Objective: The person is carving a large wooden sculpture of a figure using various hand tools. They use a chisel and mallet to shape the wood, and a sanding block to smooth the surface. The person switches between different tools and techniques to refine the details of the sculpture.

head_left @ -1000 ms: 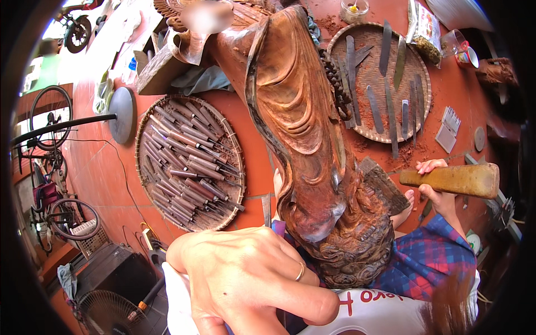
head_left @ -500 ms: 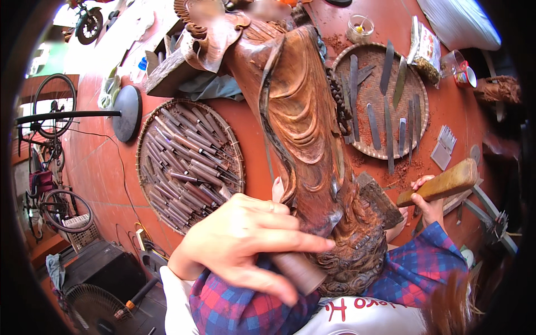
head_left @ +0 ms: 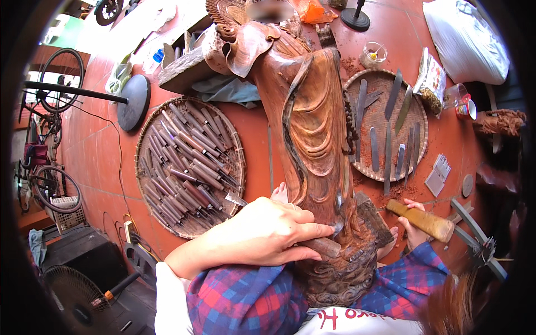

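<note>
A carved brown wooden statue (head_left: 315,120) with flowing robe folds leans toward me, its rough, curly base (head_left: 340,279) between my knees. My left hand (head_left: 259,231) is closed round a chisel's wooden handle (head_left: 325,247), whose butt sticks out toward the base. Left of the hand a flat metal blade (head_left: 235,199), seemingly the same chisel's, points at the round basket. My left index finger reaches to the statue's lower folds. On the right, my right hand (head_left: 414,231) grips a worn wooden mallet (head_left: 421,220), held beside the statue; its fingers are partly hidden.
A woven basket (head_left: 241,167) holds several wooden-handled chisels at left. Another woven tray (head_left: 419,151) bears flat blades. A wooden block (head_left: 373,220) sits against the statue's base. A metal clamp (head_left: 480,243) stands far right, a black round stand (head_left: 134,103) left, a fan (head_left: 70,296) lower left.
My left fingers, spread before, have closed round the chisel handle, which now lies flatter and higher. The mallet has tilted: its left end is now the higher one. The whole view has shifted slightly.
</note>
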Action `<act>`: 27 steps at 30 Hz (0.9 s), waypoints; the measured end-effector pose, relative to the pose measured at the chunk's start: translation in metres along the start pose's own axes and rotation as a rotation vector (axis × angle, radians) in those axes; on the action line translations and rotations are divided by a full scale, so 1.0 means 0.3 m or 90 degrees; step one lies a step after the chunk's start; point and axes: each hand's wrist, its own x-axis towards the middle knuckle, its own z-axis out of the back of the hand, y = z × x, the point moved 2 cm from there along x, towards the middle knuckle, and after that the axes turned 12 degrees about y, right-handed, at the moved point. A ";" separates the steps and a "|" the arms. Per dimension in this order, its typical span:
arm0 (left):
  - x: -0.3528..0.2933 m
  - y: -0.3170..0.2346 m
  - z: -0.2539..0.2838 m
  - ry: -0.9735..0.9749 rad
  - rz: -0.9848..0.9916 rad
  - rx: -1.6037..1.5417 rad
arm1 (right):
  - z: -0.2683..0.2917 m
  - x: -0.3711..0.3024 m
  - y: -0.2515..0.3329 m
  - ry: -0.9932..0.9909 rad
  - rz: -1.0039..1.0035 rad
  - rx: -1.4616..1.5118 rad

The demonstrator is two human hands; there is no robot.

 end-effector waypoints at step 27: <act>0.100 -0.164 0.103 0.179 -0.086 0.035 | 0.032 0.018 -0.038 0.114 0.112 -0.111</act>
